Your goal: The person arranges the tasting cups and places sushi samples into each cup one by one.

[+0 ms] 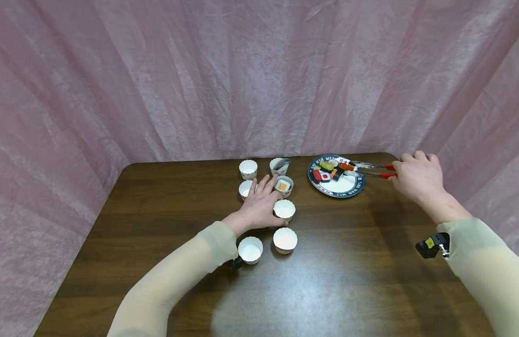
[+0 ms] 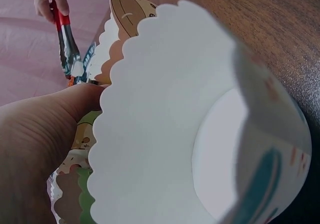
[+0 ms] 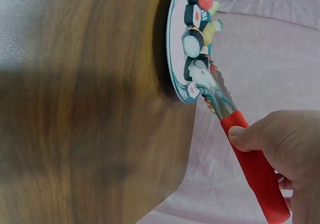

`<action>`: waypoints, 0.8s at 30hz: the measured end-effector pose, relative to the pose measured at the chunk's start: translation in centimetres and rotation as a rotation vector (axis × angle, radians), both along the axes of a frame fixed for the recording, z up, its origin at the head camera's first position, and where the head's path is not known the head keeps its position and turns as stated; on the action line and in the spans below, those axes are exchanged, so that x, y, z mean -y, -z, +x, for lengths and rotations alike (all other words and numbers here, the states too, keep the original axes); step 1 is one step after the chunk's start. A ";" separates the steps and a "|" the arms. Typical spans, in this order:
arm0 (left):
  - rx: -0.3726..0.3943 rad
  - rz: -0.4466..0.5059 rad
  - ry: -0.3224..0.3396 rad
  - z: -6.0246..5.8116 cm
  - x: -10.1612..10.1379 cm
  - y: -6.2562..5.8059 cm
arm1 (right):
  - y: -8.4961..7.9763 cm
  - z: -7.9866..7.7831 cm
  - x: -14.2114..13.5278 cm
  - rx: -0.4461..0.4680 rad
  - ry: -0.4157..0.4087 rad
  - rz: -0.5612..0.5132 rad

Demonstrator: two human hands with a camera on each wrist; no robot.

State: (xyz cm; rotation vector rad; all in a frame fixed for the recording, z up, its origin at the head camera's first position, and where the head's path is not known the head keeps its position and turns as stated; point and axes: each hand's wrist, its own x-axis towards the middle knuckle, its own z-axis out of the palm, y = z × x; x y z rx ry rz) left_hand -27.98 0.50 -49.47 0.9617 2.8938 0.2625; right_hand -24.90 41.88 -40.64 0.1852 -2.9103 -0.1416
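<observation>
In the head view, my left hand (image 1: 261, 206) lies over the paper cups with its fingers spread. Its thumb reaches along the near side of a white cup (image 1: 284, 210), and its fingertips lie beside a cup holding a white and yellow sushi piece (image 1: 282, 186). My right hand (image 1: 417, 175) grips metal tongs (image 3: 255, 171) by their red handles. The tong tips are at a roe-topped sushi piece (image 1: 346, 166) on the round plate (image 1: 344, 189). Other sushi pieces, including a red-centred roll (image 1: 325, 176), sit on the plate's left part.
Scalloped cups stand in two columns, including a back left cup (image 1: 248, 169), a front left cup (image 1: 250, 249) and a front right cup (image 1: 285, 240). The back right cup (image 1: 278, 165) holds a grey-blue piece. A pink curtain (image 1: 259, 84) hangs behind the wooden table (image 1: 348, 276).
</observation>
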 end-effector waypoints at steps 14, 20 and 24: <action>-0.012 0.000 0.010 -0.1 0.1 0.0 | 0.1 -0.9 0.3 0.050 0.010 0.028; -0.003 0.006 0.011 -0.1 0.1 0.1 | 0.4 -1.1 0.3 0.062 0.011 0.022; -0.010 0.007 0.012 -0.1 0.0 0.1 | 0.5 -1.2 0.2 0.061 0.012 0.026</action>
